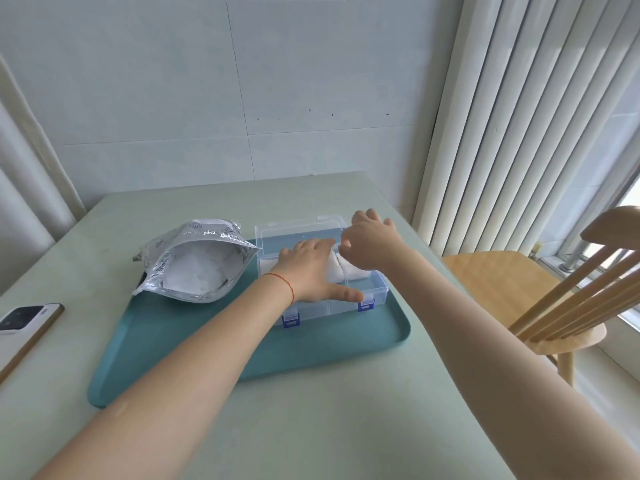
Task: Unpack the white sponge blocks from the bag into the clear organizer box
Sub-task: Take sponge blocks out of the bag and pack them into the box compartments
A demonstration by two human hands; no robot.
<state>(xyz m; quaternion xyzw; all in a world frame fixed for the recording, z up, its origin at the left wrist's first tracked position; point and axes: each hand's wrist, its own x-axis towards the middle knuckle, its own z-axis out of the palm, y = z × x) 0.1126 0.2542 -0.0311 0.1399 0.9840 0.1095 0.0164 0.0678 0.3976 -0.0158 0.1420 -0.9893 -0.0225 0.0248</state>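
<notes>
The clear organizer box [377, 289] with blue latches stands on the right half of a teal tray [311, 344], its lid [298, 233] raised at the back. White sponge blocks [355, 271] lie inside it. My left hand [311, 271] rests flat on the blocks, fingers straight and thumb along the front wall. My right hand [370, 242] is at the lid's right end, fingers curled over its top edge. The silvery bag [207, 237] lies on the tray's left part, its mouth open toward me, with more white sponge blocks [195, 271] showing inside.
A white phone [24, 323] lies near the table's left edge. A wooden chair [540, 296] stands right of the table, beside vertical blinds and a window. The wall is just behind the table's far edge.
</notes>
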